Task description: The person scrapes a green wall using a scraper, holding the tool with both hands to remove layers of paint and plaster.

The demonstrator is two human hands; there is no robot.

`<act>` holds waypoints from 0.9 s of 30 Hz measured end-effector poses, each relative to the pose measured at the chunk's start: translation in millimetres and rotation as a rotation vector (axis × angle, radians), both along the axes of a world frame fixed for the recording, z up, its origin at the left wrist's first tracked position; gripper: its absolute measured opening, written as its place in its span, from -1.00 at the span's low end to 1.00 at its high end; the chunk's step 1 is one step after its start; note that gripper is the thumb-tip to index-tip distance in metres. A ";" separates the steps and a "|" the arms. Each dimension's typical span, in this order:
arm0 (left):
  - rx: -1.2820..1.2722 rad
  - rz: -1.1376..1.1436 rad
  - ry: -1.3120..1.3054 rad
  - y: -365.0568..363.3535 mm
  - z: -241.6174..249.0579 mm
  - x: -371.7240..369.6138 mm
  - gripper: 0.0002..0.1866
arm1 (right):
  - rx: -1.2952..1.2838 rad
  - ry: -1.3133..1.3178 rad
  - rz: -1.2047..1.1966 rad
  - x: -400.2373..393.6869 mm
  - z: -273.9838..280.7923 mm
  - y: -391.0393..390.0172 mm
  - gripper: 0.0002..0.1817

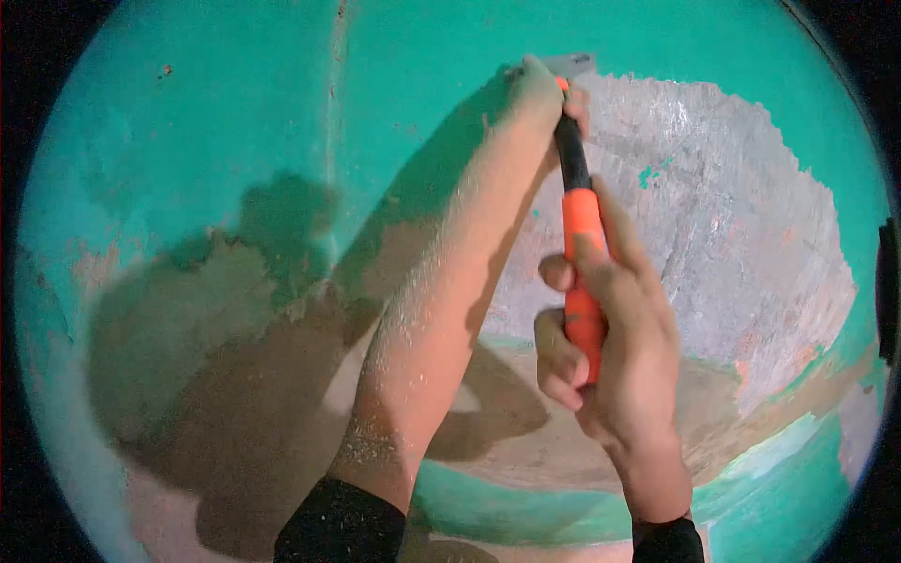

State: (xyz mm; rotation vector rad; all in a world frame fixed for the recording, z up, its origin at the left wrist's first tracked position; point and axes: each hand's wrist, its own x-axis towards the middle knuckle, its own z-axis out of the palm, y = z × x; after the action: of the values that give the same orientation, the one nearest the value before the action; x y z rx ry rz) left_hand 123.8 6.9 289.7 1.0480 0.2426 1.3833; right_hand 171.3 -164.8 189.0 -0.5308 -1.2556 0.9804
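Note:
A scraper with an orange and black handle point(572, 155) is held against the wall, its grey metal blade point(574, 65) at the upper edge of a bare patch. My left hand point(544, 98) is closed around the top of the handle, just below the blade; part of its fingers is hidden. Lower down, my right hand point(624, 310) wraps the orange grip and looks slightly blurred. Pale flakes and dust cover my left forearm point(436, 291).
Green paint point(216, 103) covers much of the wall around a large scraped grey patch point(713, 216) with ragged edges. Brownish bare areas point(272, 403) lie lower left, under my shadow. A vertical seam point(334, 103) runs down the wall. Something dark point(886, 291) stands at the right edge.

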 end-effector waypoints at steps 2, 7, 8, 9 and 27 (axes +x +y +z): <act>-0.006 0.001 0.004 -0.2 -4.3 -2.7 -0.45 | -0.027 -0.014 -0.021 0.8 -5.1 -3.4 -0.33; 0.020 0.000 -0.001 2.9 -10.1 -1.4 -0.44 | -0.041 -0.006 -0.017 3.8 -22.7 -4.5 -0.34; 0.016 -0.006 -0.006 3.0 -7.5 -3.5 -0.43 | -0.024 -0.022 -0.027 5.1 -17.3 -1.2 -0.34; 0.016 -0.011 -0.009 3.6 -4.5 -2.2 -0.43 | 0.012 -0.002 -0.005 2.0 -3.1 3.7 -0.34; 0.038 -0.030 -0.012 3.6 12.9 6.9 -0.45 | -0.047 0.044 -0.062 3.2 -2.3 -7.8 -0.35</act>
State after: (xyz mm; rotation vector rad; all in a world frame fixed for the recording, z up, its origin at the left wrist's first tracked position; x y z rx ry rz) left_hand 130.7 10.5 302.7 1.0700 0.1917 1.3717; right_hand 174.5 -172.6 186.7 -0.5790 -1.1730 0.9660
